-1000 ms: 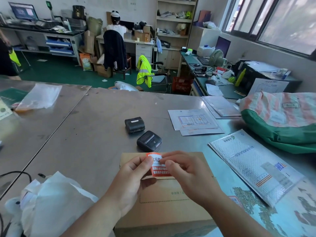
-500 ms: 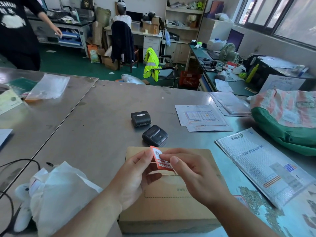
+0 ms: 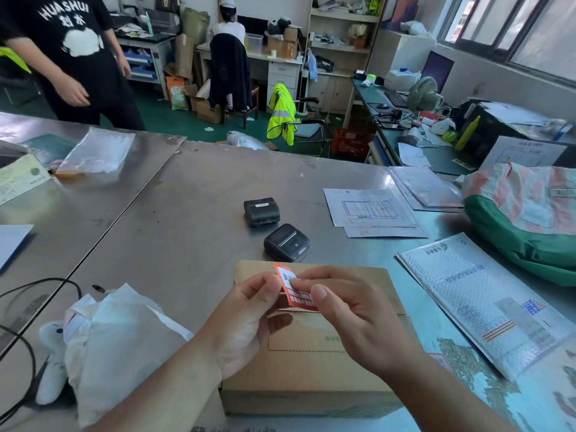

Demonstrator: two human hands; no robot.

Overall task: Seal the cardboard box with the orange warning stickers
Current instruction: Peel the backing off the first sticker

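Orange sticker [image 3: 300,299] is held up between both hands, tilted, above the far half of the box [image 3: 311,369]. Left hand [image 3: 246,319] pinches its left edge with thumb and forefinger. Right hand [image 3: 352,316] pinches its right side, other fingers loosely curled. Box lies flat on the tabletop [image 3: 187,229] under the hands, flaps down, contents hidden. White bag [image 3: 124,344] left of the left hand; contents unclear. Mailer [image 3: 486,300] right of the right hand.
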